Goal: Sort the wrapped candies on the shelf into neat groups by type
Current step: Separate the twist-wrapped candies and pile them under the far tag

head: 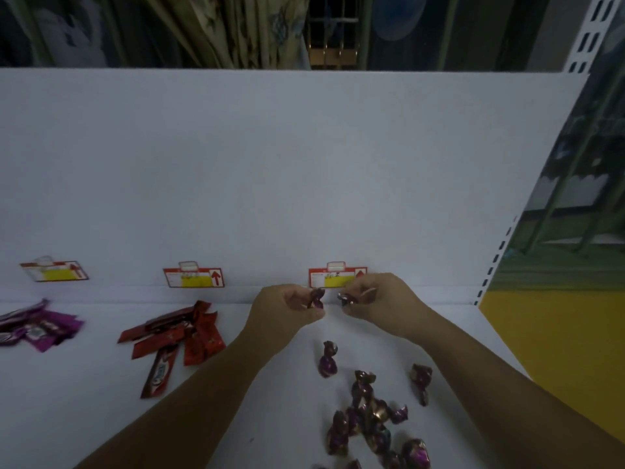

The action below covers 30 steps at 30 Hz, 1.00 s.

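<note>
Purple foil shows between our fingertips: our left hand (287, 311) pinches one twist-wrapped candy (317, 297), and our right hand (375, 299) pinches another twist-wrapped sweet (345, 298), the two held close together above the white shelf (277, 384), just before the rightmost price tag (333, 278). Nearer us lies a loose cluster of purple twist candies (368, 418). Left of our forearms sit the red flat packets (179, 336), and farther left the magenta packets (44, 330).

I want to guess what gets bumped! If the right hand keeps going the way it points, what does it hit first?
Probably the candy pinched in the left hand; the right hand points leftward at it. Depth is unclear.
</note>
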Motion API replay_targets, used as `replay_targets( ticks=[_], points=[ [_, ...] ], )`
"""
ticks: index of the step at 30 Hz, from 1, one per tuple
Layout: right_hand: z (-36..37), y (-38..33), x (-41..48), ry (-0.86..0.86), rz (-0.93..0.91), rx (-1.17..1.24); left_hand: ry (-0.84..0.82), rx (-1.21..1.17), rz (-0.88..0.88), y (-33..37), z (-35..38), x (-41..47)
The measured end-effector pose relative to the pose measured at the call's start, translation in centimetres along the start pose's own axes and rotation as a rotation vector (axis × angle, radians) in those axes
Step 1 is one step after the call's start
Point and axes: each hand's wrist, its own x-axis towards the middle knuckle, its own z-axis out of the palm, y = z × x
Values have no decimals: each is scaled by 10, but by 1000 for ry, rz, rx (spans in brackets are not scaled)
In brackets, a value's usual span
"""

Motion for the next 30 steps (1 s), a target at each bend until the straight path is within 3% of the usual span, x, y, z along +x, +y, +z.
replay_targets(
  ticks=[7, 11, 17, 30],
  points=[
    [15, 17, 9, -43, 43, -141, -9, 354, -2, -15, 18, 15],
    [12, 21, 8, -60, 65, -92, -36, 331, -9, -21, 17, 13],
    [21, 20, 6, 69, 82, -167, -60, 294, 29, -23, 14, 10],
    [15, 15, 6, 62, 62, -220, 11, 271, 3, -26, 19, 15]
  ],
)
